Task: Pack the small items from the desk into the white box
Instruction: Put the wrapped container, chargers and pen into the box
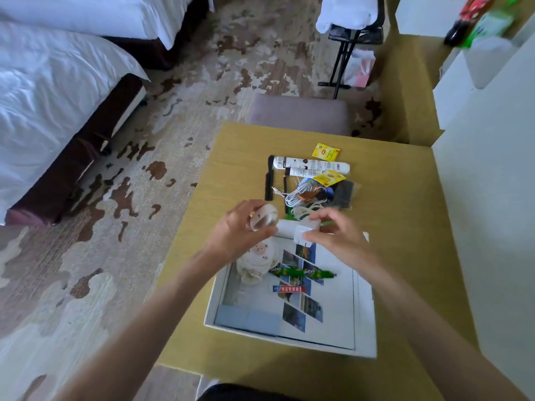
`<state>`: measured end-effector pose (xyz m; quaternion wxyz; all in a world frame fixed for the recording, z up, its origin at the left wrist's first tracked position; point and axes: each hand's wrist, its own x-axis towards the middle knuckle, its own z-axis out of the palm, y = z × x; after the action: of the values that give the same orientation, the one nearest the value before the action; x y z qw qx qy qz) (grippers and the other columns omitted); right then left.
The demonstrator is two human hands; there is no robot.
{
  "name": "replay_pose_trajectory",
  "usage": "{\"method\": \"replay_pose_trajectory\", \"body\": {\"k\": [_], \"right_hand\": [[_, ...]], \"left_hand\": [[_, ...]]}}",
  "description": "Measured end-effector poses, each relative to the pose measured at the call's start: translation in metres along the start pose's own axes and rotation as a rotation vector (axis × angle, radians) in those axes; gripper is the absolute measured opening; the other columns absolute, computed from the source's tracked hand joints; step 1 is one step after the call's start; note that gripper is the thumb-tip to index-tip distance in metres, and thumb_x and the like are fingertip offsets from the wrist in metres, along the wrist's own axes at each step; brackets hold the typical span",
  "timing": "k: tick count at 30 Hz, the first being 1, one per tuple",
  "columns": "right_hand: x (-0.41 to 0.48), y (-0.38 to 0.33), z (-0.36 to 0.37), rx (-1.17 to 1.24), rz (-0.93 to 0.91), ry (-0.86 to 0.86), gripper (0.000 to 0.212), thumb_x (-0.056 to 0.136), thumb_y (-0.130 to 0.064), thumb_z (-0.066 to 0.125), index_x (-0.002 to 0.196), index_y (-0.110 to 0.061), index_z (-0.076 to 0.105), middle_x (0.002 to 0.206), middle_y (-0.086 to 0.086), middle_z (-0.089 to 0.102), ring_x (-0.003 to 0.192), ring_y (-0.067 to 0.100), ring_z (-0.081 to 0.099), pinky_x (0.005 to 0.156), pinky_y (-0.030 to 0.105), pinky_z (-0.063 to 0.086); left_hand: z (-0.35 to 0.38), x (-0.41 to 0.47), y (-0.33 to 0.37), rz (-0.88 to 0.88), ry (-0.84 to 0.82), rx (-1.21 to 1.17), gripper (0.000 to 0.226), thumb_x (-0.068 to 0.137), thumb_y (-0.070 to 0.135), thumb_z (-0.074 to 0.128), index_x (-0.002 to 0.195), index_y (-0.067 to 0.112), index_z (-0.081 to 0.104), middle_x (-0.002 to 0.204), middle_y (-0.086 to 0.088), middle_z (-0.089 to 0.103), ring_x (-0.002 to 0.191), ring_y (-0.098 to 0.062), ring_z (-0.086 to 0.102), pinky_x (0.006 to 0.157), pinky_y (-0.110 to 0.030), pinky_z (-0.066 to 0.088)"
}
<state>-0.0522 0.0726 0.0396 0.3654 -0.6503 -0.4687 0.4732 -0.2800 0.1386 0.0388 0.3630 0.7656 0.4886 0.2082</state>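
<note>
The white box (215, 299) lies open on the near half of the wooden desk (231, 157); a sheep-print pouch (256, 263), a green candy stick (304, 272) and a small red packet (289, 289) lie in it. My left hand (241, 230) is shut on a round white case (265, 217) above the box's far edge. My right hand (335, 233) pinches a white charger plug (301, 234). Beyond the hands lie two white tubes (309, 164), yellow tea bags (325, 151), white cables (301, 195), black sticks (269, 180) and a dark packet (343, 193).
A grey padded stool (301, 114) stands at the desk's far edge. White beds (58, 82) fill the left, over patterned carpet. A white wall unit (492, 198) borders the desk on the right. A folding rack (353, 33) with towels stands farther back.
</note>
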Motion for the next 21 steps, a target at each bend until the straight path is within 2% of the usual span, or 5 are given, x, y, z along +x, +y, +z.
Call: {"method": "replay_pose_trajectory", "body": {"k": [4,10,14,18,21], "right_hand": [[-0.032,0.018,0.008,-0.148,0.063,-0.158,0.037,0.059,-0.044,0.079,0.090,-0.036,0.062,0.102,-0.009,0.061,0.084,0.007,0.064,0.062,0.021,0.047],[-0.066,0.038,0.027,-0.423,0.120,-0.331,0.039,0.058,-0.046,0.073,0.089,-0.030,0.056,0.097,-0.006,0.056,0.076,0.013,0.061,0.057,0.027,0.047],[-0.080,0.056,0.039,-0.534,0.197,-0.331,0.039,0.063,-0.045,0.074,0.090,-0.029,0.052,0.098,-0.009,0.050,0.079,0.012,0.055,0.060,0.029,0.040],[-0.083,0.063,0.048,-0.578,0.292,-0.327,0.038,0.065,-0.049,0.072,0.090,-0.026,0.054,0.096,-0.006,0.054,0.078,0.011,0.052,0.061,0.027,0.040],[-0.083,0.066,0.055,-0.590,0.326,-0.283,0.040,0.063,-0.055,0.071,0.083,-0.026,0.054,0.090,-0.005,0.058,0.075,0.011,0.053,0.059,0.025,0.040]], "left_hand": [[0.017,-0.045,-0.008,0.011,-0.028,0.119,0.055,0.077,0.044,0.073,0.123,0.022,0.053,0.109,0.004,0.059,0.082,-0.005,0.056,0.064,-0.008,0.039],[0.032,-0.078,-0.017,0.138,-0.072,0.285,0.056,0.077,0.039,0.075,0.123,0.013,0.055,0.120,-0.006,0.062,0.093,-0.016,0.060,0.074,-0.021,0.045],[0.038,-0.086,-0.021,0.210,-0.132,0.318,0.052,0.080,0.045,0.069,0.121,0.016,0.054,0.119,-0.004,0.063,0.096,-0.019,0.061,0.075,-0.024,0.046],[0.041,-0.086,-0.026,0.236,-0.188,0.393,0.054,0.082,0.049,0.064,0.126,0.021,0.050,0.126,0.000,0.060,0.105,-0.019,0.061,0.084,-0.036,0.054],[0.040,-0.083,-0.031,0.225,-0.235,0.428,0.054,0.083,0.051,0.061,0.128,0.025,0.047,0.130,0.003,0.056,0.113,-0.018,0.057,0.089,-0.034,0.051]]}}
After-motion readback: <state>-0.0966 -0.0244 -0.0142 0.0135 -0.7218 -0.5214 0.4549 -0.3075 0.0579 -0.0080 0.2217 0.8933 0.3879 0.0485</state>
